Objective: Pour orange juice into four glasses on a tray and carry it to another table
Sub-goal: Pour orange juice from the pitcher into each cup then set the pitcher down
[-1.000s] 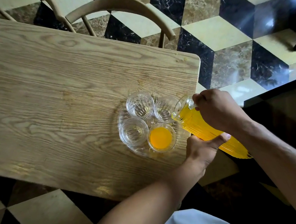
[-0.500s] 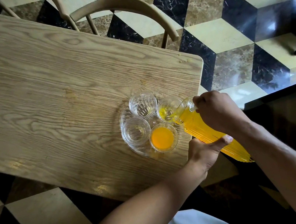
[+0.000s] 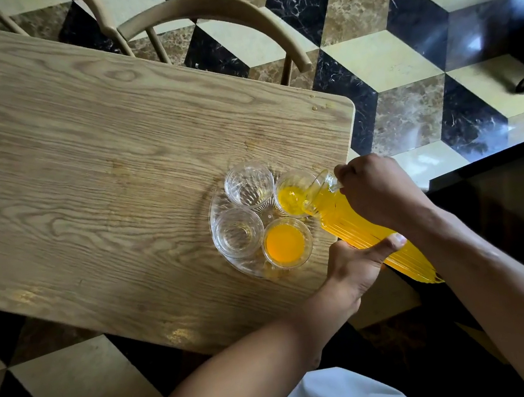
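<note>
Orange juice ran from the tilted ribbed glass pitcher point(image 3: 361, 227) into the right-hand glass point(image 3: 295, 198) on the clear round tray point(image 3: 217, 205), its spout over that glass's rim. My right hand point(image 3: 380, 193) gripped the pitcher near its top, fingers curled round it; whether they closed on a handle or the neck I could not tell. My left hand point(image 3: 356, 262) steadied the pitcher's body from below, thumb laid along its ribbed side and the other fingers hidden beneath. The nearest glass point(image 3: 286, 243) stood full of juice. The far glass point(image 3: 249, 185) and the left glass point(image 3: 238, 233) held none. All four crowded close together on the tray, which sat near the right end of the pale wooden table point(image 3: 76, 159). A curved wooden chair back point(image 3: 212, 3) rose past the table's far edge, above the cube-patterned marble floor point(image 3: 400, 39).
</note>
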{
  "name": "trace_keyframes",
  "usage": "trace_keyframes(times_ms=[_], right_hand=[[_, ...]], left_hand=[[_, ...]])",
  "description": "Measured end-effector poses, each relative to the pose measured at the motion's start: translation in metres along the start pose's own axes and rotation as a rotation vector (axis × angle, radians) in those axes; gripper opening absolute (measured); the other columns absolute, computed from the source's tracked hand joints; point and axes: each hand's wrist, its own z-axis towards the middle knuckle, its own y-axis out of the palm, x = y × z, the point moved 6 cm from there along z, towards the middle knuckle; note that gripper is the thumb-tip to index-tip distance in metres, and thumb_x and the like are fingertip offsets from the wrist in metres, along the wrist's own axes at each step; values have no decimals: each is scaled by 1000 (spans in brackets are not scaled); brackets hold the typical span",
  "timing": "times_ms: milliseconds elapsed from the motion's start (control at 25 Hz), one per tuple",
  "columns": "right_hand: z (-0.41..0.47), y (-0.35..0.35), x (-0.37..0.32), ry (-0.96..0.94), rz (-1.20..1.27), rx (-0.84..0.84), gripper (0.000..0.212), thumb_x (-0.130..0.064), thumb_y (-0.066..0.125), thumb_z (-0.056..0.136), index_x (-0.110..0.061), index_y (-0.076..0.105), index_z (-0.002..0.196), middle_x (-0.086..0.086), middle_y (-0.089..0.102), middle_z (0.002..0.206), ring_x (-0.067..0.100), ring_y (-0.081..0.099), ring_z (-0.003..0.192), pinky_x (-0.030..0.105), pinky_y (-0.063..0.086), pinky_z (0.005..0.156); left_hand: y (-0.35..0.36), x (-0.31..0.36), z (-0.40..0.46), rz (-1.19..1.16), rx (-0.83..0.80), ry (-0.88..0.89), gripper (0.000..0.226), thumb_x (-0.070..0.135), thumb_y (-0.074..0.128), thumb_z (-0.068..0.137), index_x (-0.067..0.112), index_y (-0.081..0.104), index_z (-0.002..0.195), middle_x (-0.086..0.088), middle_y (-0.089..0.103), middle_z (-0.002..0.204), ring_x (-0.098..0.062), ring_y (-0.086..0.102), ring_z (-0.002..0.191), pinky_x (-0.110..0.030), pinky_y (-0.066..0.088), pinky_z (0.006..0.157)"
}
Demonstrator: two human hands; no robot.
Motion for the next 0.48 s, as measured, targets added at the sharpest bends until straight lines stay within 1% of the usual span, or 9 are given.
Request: trace_keyframes(times_ms=[80,160,240,320,400,480], right_hand=[[2,2,-1,-12,-36,-5,40,-26,41,102,-14,47,65,16,60,77,42,59,79,34,33,61],[3,3,-1,-13,-48,-5,40,-25,41,101,-16,42,62,16,58,75,40,54,74,32,28,57],[3,2,-2,-1,-39,-1,39,-25,42,101,-15,44,63,18,59,75,37,50,68,32,26,52],[3,2,-3,-5,-61,0,36,-25,42,102,-11,48,69,16,58,75,34,48,64,31,24,51],[4,2,-5,-21,-109,-4,32,-26,41,103,-11,49,75,12,51,72,25,41,56,28,22,49],[4,0,-7,-19,-124,-3,32,-26,42,103,-10,48,76,11,47,69,19,36,54,26,20,48]], left_hand=[[-1,1,0,-3,-4,11,106,83,92,11,8,67,83,-7,52,80,-21,53,81,-60,60,98],[-2,0,0,-5,-10,11,105,82,92,11,9,66,82,-7,53,80,-21,54,82,-60,59,99],[-2,-2,2,-10,-23,8,105,82,92,12,8,66,81,-8,54,79,-22,56,83,-60,59,99],[-1,-3,2,-15,-21,6,105,82,93,14,6,68,82,-8,56,80,-23,58,85,-59,59,99],[-1,-3,4,-23,-19,2,107,81,94,16,3,71,85,-8,57,81,-24,59,85,-59,59,99],[0,-3,4,-32,-20,-8,107,79,96,17,0,73,85,-7,59,82,-25,60,86,-60,59,99]])
